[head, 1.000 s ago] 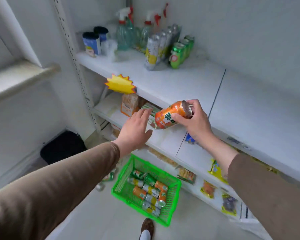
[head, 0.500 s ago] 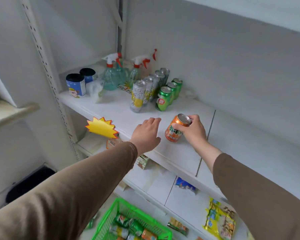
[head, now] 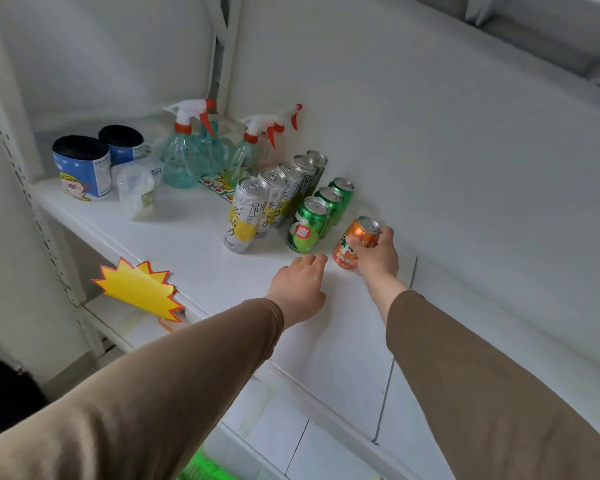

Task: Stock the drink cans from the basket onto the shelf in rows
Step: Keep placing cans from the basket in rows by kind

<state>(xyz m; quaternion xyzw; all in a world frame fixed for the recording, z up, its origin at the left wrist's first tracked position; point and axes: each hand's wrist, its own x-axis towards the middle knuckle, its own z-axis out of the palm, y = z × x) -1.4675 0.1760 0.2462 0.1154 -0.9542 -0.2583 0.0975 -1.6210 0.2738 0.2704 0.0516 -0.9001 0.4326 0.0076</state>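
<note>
My right hand [head: 374, 256] grips an orange drink can [head: 355, 241], upright and slightly tilted, low over or on the white shelf [head: 187, 251] just right of a row of three green cans [head: 309, 225]. Left of those stands a row of several tall silver-and-yellow cans [head: 246, 216]. My left hand [head: 300, 285] hovers open, palm down, over the shelf in front of the green cans and holds nothing. Only a green sliver of the basket [head: 201, 469] shows at the bottom edge.
Spray bottles [head: 187, 157] and two blue-labelled tubs [head: 82, 168] stand at the back left of the shelf, with a clear plastic cup [head: 136, 192] beside them. A yellow starburst tag [head: 139, 289] hangs from the shelf's front edge. Lower white shelves [head: 326, 445] lie below.
My right hand carried the orange can up from over the basket and further back on the shelf, next to the green row. My left hand followed forward. The view rose to the shelf.
</note>
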